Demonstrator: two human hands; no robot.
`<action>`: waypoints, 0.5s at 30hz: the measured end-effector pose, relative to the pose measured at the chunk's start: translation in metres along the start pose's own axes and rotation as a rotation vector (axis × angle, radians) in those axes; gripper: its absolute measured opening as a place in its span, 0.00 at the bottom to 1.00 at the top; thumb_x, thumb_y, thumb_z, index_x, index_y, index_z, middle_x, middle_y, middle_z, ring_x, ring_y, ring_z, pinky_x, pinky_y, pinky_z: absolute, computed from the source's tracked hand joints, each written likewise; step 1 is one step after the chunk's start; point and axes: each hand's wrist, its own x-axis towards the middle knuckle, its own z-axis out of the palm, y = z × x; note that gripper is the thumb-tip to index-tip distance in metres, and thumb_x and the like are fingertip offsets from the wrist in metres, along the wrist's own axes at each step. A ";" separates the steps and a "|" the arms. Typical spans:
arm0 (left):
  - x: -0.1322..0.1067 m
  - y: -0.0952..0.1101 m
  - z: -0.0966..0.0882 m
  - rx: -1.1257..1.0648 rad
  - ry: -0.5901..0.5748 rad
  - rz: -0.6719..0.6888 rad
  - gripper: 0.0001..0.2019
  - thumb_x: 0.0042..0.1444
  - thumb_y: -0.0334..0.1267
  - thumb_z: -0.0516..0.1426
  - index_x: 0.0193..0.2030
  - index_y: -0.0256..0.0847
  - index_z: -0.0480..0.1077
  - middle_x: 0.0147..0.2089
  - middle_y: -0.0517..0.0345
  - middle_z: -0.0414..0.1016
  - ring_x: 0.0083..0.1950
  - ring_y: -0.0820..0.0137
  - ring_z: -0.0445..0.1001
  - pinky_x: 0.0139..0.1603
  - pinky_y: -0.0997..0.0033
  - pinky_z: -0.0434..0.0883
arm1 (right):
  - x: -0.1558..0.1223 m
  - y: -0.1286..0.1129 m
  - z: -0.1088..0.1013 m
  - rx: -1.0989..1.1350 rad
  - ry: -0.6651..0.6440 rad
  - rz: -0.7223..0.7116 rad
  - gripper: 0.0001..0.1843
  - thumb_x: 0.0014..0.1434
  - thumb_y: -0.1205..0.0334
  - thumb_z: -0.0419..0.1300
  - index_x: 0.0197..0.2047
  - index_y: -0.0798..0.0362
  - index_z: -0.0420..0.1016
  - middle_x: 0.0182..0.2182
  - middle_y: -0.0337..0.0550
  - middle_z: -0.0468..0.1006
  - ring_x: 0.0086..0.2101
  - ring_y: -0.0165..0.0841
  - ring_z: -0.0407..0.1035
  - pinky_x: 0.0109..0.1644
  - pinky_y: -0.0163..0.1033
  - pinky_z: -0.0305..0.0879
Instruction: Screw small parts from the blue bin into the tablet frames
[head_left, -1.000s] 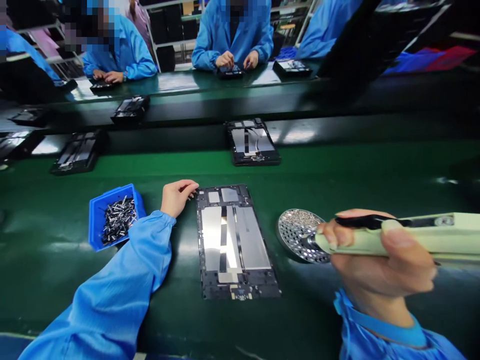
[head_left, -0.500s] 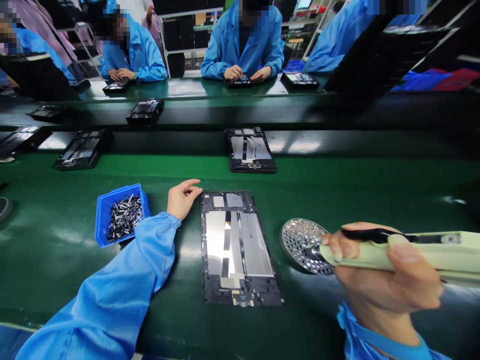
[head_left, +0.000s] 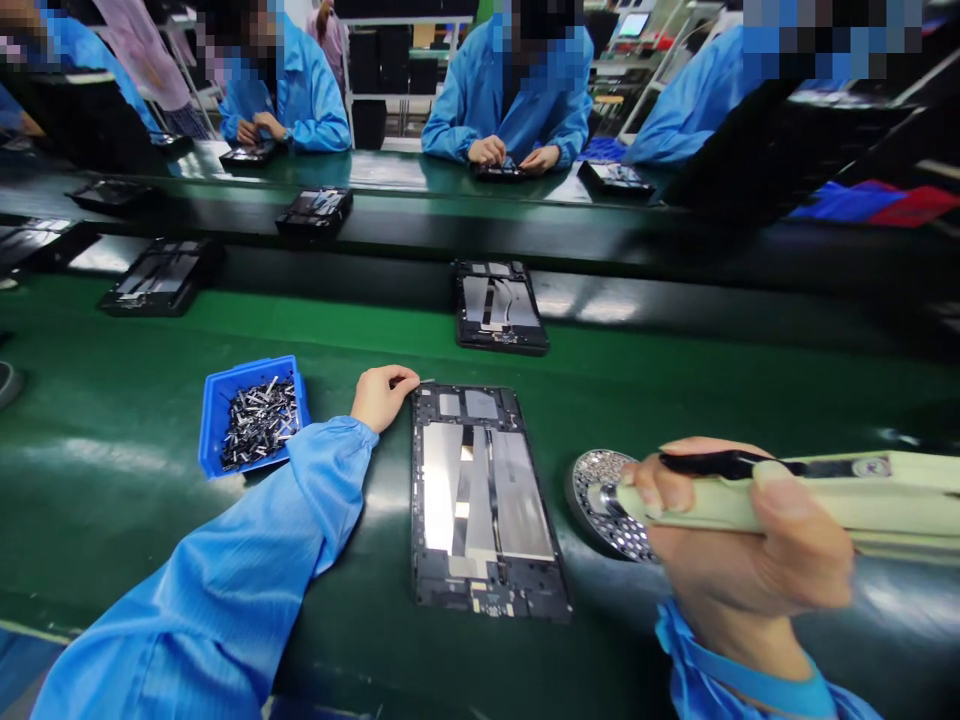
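In the middle of the bench lies an opened tablet [head_left: 480, 500], its inner side up, with silver panels and a dark ribbon cable. My left hand [head_left: 382, 395] is at its top left corner, thumb and forefinger pinched on a small thin part that barely shows. My right hand [head_left: 750, 530] grips a pale green electric screwdriver [head_left: 810, 495] with a black lever along it. The screwdriver's front end is over a round metal screw dish [head_left: 604, 495] full of holes, right of the tablet. Fingers and the tool cover part of the dish.
Left of the tablet stands a blue bin [head_left: 214, 420] of small black and silver strips. Behind it is another opened tablet [head_left: 502, 310], with one more [head_left: 161, 275] farther left. Across the line, co-workers in blue smocks [head_left: 517, 90] handle similar devices. A dark upright panel [head_left: 780, 130] rises at right.
My left thumb and forefinger have closed together at the tablet's corner. My right hand and the screwdriver have shifted a little left over the dish. The view has turned slightly.
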 end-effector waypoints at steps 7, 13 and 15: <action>0.001 0.000 0.001 -0.021 -0.049 0.014 0.05 0.58 0.32 0.64 0.34 0.40 0.84 0.39 0.54 0.87 0.42 0.62 0.83 0.50 0.65 0.76 | 0.017 0.017 0.079 0.104 -0.168 0.068 0.19 0.51 0.41 0.72 0.28 0.49 0.83 0.11 0.33 0.65 0.13 0.30 0.61 0.19 0.40 0.64; -0.001 0.000 0.007 -0.020 -0.060 0.033 0.05 0.59 0.31 0.65 0.35 0.41 0.85 0.40 0.54 0.87 0.44 0.63 0.83 0.51 0.66 0.76 | 0.028 0.048 0.137 0.142 -0.220 0.096 0.21 0.50 0.41 0.73 0.27 0.52 0.81 0.11 0.31 0.64 0.13 0.28 0.61 0.20 0.38 0.67; -0.001 0.001 0.009 -0.015 -0.065 0.032 0.05 0.59 0.31 0.65 0.35 0.41 0.85 0.41 0.53 0.87 0.45 0.63 0.82 0.52 0.67 0.75 | 0.031 0.057 0.149 0.135 -0.229 0.100 0.20 0.50 0.42 0.73 0.27 0.52 0.81 0.11 0.31 0.65 0.13 0.28 0.61 0.21 0.37 0.68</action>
